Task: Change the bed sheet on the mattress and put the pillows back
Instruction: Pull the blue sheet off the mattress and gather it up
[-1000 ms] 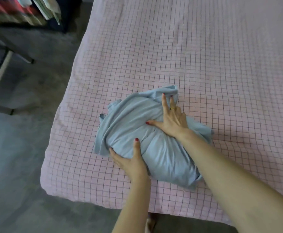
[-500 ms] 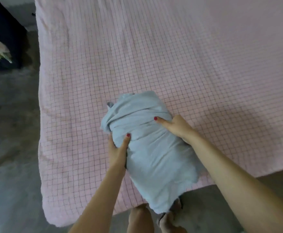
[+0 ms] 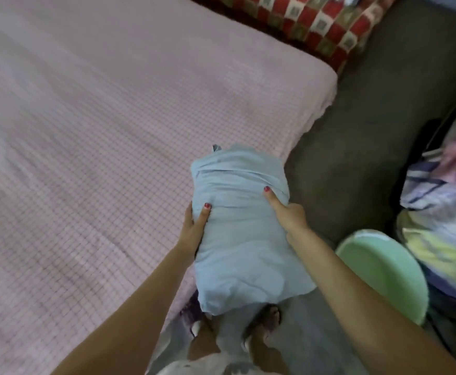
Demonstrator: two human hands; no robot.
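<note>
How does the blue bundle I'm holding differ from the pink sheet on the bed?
The blue bundle is plain, while the pink sheet carries a dark grid. The bundle is bunched up and held between the left hand and right hand; the sheet lies spread flat. Both are soft fabric.

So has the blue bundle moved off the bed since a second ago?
Yes. The blue bundle, gripped by the left hand and right hand, has come off the pink checked sheet toward the person; it now overhangs the mattress edge, above the floor.
</note>
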